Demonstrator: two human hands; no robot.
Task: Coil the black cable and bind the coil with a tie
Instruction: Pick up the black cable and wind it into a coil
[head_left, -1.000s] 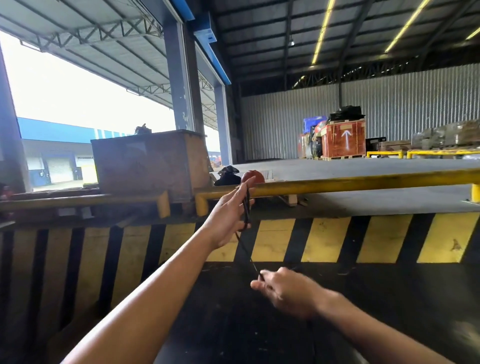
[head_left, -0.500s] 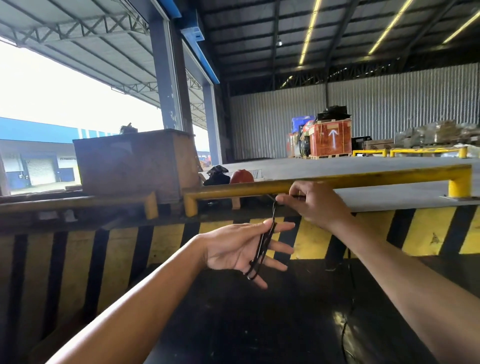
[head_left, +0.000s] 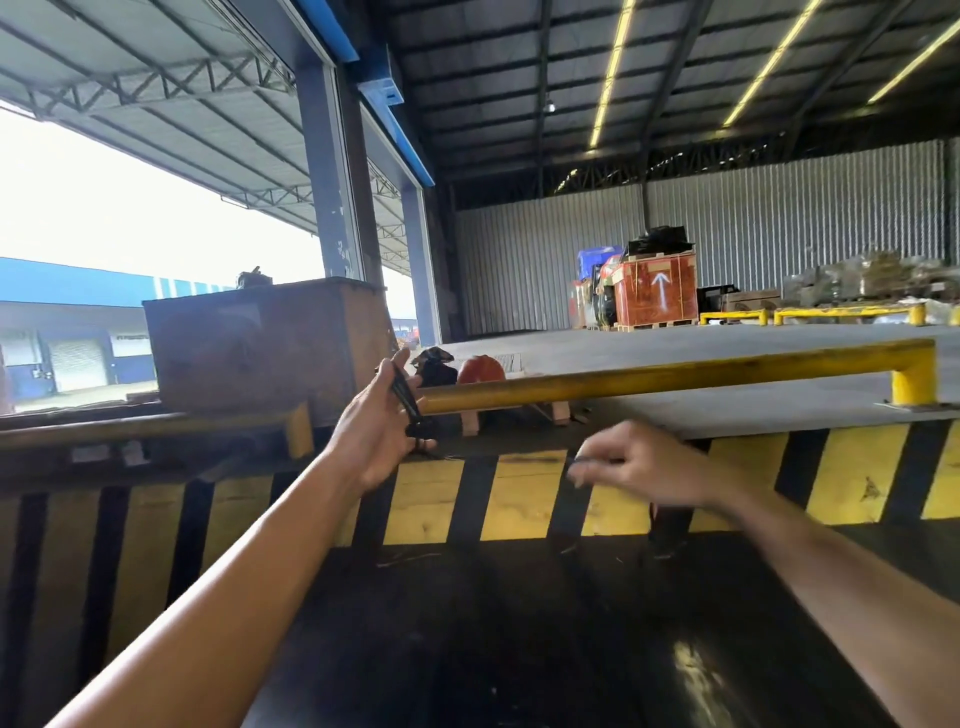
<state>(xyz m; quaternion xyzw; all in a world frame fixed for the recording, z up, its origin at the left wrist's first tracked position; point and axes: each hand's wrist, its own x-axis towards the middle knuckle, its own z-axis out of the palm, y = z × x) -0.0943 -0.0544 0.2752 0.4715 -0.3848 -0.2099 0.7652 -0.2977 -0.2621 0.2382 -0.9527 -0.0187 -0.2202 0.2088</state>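
Note:
My left hand (head_left: 379, 421) is raised in front of the yellow rail, its fingers shut on a small coil of thin black cable (head_left: 408, 402) that loops over the palm. A loose strand trails from the coil to the right, toward my right hand (head_left: 631, 460). That hand is blurred and lower, to the right of the coil, and pinches the black strand at its fingertips. No tie is visible.
A yellow steel rail (head_left: 675, 371) runs across ahead, above a yellow-and-black striped dock edge (head_left: 519, 499). A rusty brown box (head_left: 260, 343) stands at left. Behind the rail lie a black bag and an orange helmet (head_left: 480, 370). Red crates (head_left: 657, 293) stand far back.
My left hand rose and turned upright with the coil. My right hand dropped from the rail's height to lower right, drawing the strand sideways.

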